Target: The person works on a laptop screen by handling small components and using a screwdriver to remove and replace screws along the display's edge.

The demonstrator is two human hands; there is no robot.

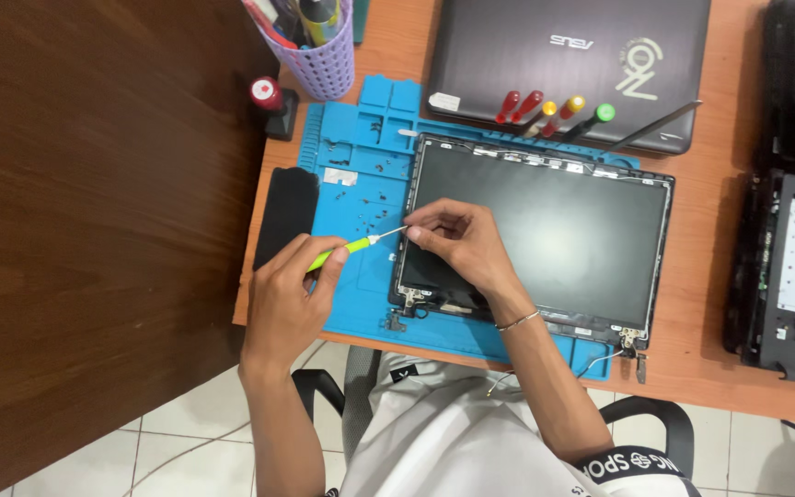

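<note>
Broadly, a dark wooden table (85, 202) fills the left side, and beside it an orange desk (710, 230) runs off the top and right edges. On the desk lies a blue mat (361, 193), largely covered by a bare laptop screen (545, 235) in its black frame. Above that sits a closed grey laptop (572, 55), its top cut off by the picture's edge, with several screwdrivers (554, 112) resting against its front edge. Dismantled black laptop parts (793, 267) at the right are only partly in view. A purple basket (324, 55) of pens is cropped at the top.

The left hand (282, 308) is closed around the green handle of a small screwdriver (361, 242), whose tip points at the screen's left edge. The right hand (457, 244) pinches its fingertips right at that tip; whatever it holds is too small to make out. Tiny screws (370, 216) dot the mat, hard to count.
</note>
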